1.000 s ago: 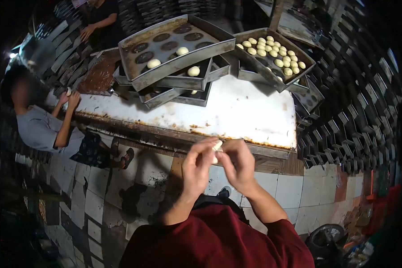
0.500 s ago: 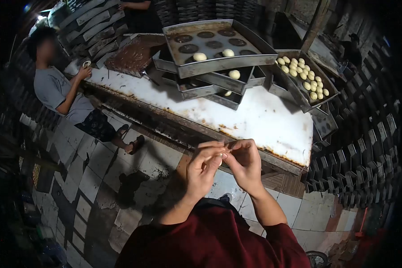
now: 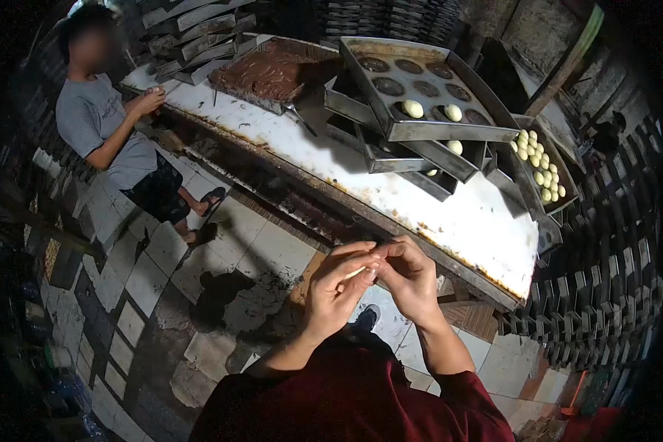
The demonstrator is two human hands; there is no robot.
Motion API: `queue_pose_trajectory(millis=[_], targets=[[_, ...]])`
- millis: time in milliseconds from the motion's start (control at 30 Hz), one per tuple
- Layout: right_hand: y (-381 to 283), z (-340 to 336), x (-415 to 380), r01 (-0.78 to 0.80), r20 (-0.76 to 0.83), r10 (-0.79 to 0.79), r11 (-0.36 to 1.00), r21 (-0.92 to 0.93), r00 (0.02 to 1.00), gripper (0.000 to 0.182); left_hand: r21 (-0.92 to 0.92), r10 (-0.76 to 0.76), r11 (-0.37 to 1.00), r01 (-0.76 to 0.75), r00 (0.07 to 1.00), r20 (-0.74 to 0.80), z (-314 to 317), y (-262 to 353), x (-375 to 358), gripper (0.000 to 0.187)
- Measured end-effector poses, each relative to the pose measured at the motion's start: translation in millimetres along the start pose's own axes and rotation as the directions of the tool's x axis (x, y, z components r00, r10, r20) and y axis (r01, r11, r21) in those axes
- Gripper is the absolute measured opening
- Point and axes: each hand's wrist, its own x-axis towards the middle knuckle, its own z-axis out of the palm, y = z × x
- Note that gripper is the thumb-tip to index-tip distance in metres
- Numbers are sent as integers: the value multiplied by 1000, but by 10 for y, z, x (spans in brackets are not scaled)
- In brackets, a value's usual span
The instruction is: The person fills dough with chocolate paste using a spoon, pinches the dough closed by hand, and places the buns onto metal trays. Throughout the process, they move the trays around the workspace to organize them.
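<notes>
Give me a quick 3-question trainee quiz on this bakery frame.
1. True or false: both hands, left hand and right hand, pinch one dough piece between them.
2. How many dough balls lie on the top tray? A) two B) six C) none
3. What fills the pan near the co-worker?

Key
1. True.
2. A: two.
3. A brown, chocolate-like filling.

Dough nearly hidden, view swung left

Left hand (image 3: 337, 289) and right hand (image 3: 407, 278) closed tighter over dough piece (image 3: 355, 272), only a sliver showing; table (image 3: 390, 173) and trays shifted right in view.
</notes>
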Motion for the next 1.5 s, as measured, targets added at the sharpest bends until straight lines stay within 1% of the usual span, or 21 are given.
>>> queue_pose_trajectory(millis=[100, 167, 233, 300, 400, 500, 567, 600, 633, 700, 767, 833, 900, 1000, 1100, 1167, 1233, 1300, 1367, 1433, 1500], targets=[[91, -71, 58, 109, 24, -106, 980, -164, 994, 13, 315, 161, 941, -126, 983, -89, 42, -123, 184, 14], [83, -120, 84, 215, 44, -212, 936, -278, 976, 13, -359, -283, 916, 179, 922, -264, 206, -291, 289, 9], [186, -280, 130, 369, 56, -381, 834, -410, 923, 12, -535, -321, 832, 147, 914, -248, 414, -411, 402, 11], [266, -612, 258, 408, 9, -452, 797, -446, 892, 15, -460, -309, 867, 192, 931, -196, 685, -491, 470, 10], [445, -1009, 345, 243, -297, -182, 953, 183, 937, 17, 73, 58, 996, -58, 998, 4, 1088, -458, 630, 16], [456, -1291, 397, 344, -373, -392, 920, -189, 841, 15, 135, 85, 987, -86, 996, 11, 1474, -543, 772, 15], [557, -1405, 386, 368, -364, -462, 880, -299, 809, 24, -206, -181, 968, 144, 968, -174, 1692, -720, 872, 17], [521, -1436, 391, 343, -313, -462, 865, -367, 830, 28, -504, -381, 822, 266, 914, -139, 1827, -655, 1006, 21], [489, -1471, 386, 316, -264, -456, 842, -436, 850, 32, -517, -510, 756, 401, 856, -81, 1938, -548, 1147, 36], [559, -1622, 485, 334, -238, -479, 820, -465, 845, 39, -379, -368, 850, 365, 927, 68, 2066, -677, 1249, 54], [527, -1888, 696, 262, -398, -456, 853, -452, 796, 41, -487, -342, 717, 499, 860, 378, 2176, -717, 1198, 79], [459, -2255, 988, 162, -476, -260, 958, -237, 840, 42, -404, -221, 780, 478, 814, 537, 2189, -718, 1222, 87], [323, -2683, 1494, 239, -469, -424, 883, -404, 775, 33, -450, -76, 673, 587, 660, 748, 2073, -692, 1273, 79], [34, -3169, 2290, 38, -279, -429, 597, -801, 859, 27, -415, -54, 667, 619, 595, 802, 1884, -834, 1444, 79], [321, -3336, 2878, -154, -144, 54, 349, -924, 988, 36, -400, -120, 545, 737, 541, 832, 1669, -1011, 1659, 80], [455, -3291, 3033, -26, 4, 443, 62, -998, 896, 50, -431, -70, 493, 755, 528, 846, 1538, -1095, 1814, 84], [665, -3496, 3053, 107, 103, 181, -12, -994, 978, 39, -470, -23, 432, 770, 530, 848, 1443, -1177, 1910, 87], [2, -3334, 3179, -269, -111, 390, 379, -885, 914, 37, -451, -29, 355, 819, 492, 870, 1390, -1273, 1979, 87], [-276, -3251, 3224, -280, -216, 193, 433, -857, 957, 30, -415, -51, 282, 865, 446, 894, 1385, -1318, 2033, 87], [-54, -3200, 3262, -367, -252, 352, 312, -876, 901, 29, -309, 26, 279, 909, 315, 949, 1445, -1309, 2089, 85], [560, -3330, 3203, -56, 45, 374, 256, -965, 926, 37, -305, 41, 278, 911, 306, 951, 1551, -1282, 2104, 83]])
